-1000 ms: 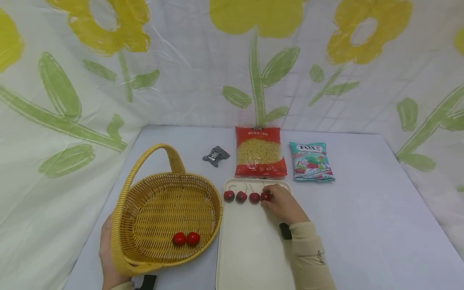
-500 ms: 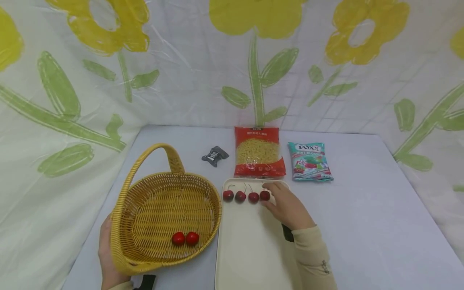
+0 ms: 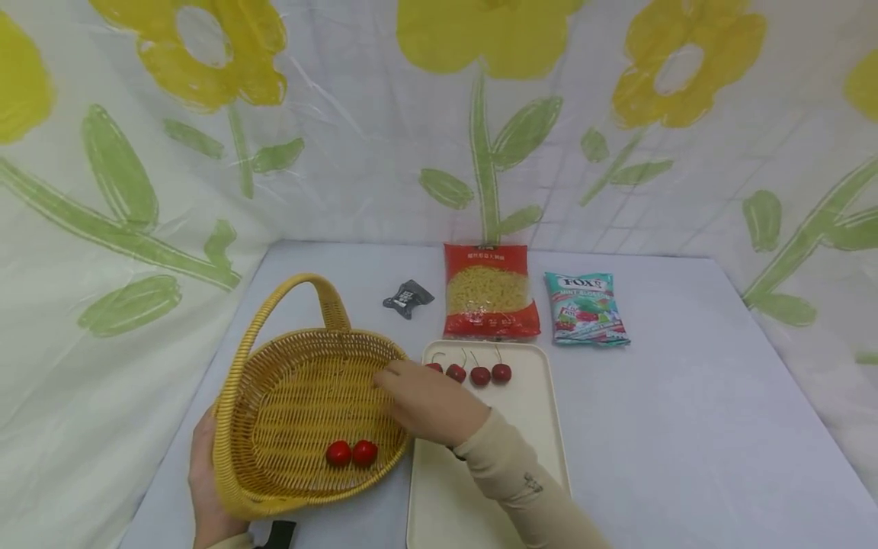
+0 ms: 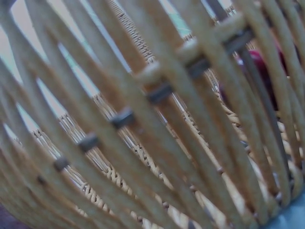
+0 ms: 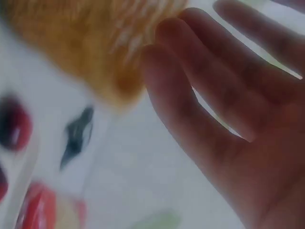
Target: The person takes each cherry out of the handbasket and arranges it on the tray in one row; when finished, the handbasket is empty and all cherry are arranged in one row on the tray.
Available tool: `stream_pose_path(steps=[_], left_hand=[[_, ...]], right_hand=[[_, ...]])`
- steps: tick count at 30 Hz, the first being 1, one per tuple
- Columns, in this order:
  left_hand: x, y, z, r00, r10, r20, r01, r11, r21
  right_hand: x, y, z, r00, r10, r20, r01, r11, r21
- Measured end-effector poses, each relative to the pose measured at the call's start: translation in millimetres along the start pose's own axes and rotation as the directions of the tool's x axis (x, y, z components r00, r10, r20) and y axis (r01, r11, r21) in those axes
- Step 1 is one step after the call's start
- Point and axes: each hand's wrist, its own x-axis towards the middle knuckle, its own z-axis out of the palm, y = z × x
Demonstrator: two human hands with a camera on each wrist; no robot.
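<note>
A yellow wicker basket (image 3: 309, 396) with a hoop handle stands at the left, holding two red cherries (image 3: 351, 453). My left hand (image 3: 204, 476) holds its near-left wall; the left wrist view shows only weave (image 4: 143, 119) and a red cherry (image 4: 259, 71) behind it. My right hand (image 3: 411, 390) hovers over the basket's right rim with relaxed, empty fingers (image 5: 200, 95). Behind it, on the cream tray (image 3: 494, 435), a row of cherries (image 3: 480, 375) lies; the leftmost is partly hidden by the hand.
Behind the tray lie a red bag of pasta (image 3: 488, 291), a green candy bag (image 3: 585, 309) and a small black packet (image 3: 408, 297). A flower-printed plastic sheet (image 3: 343, 152) walls the grey table at the back and both sides.
My right hand has let go of the rightmost cherry on the tray and swung left, over the basket's right rim. The left hand and basket have stayed put.
</note>
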Motion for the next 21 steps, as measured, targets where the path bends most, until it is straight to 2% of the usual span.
stream_pose_path(steps=[3,6,10,13,16,21], left_hand=[[-0.9,-0.1,-3.1,1.000,-0.013,-0.020,0.013,1.000,0.003],[-0.7,1.0,-4.4,1.000,-0.009,-0.010,0.009,1.000,-0.004],[1.5,1.7,-4.1,0.999,-0.003,0.032,0.003,1.000,0.002],[1.3,2.1,-6.3,1.000,-0.015,0.027,0.015,1.000,-0.006],[0.4,1.8,-9.1,0.999,-0.032,0.001,0.032,0.999,-0.016],[0.5,-1.4,-11.0,0.998,-0.062,-0.029,0.063,0.997,0.033]], right_hand=[[23.8,-18.3,10.7,0.993,-0.069,0.100,0.072,0.997,-0.024],[41.7,-31.9,20.2,0.976,-0.097,0.195,0.107,0.993,-0.045],[57.3,-42.3,28.9,0.946,-0.125,0.298,0.145,0.988,-0.046],[65.9,-48.4,31.7,0.920,-0.157,0.359,0.180,0.983,-0.032],[72.9,-53.6,34.4,0.892,-0.164,0.421,0.196,0.980,-0.035],[76.3,-59.1,42.9,0.860,-0.127,0.495,0.155,0.988,-0.017]])
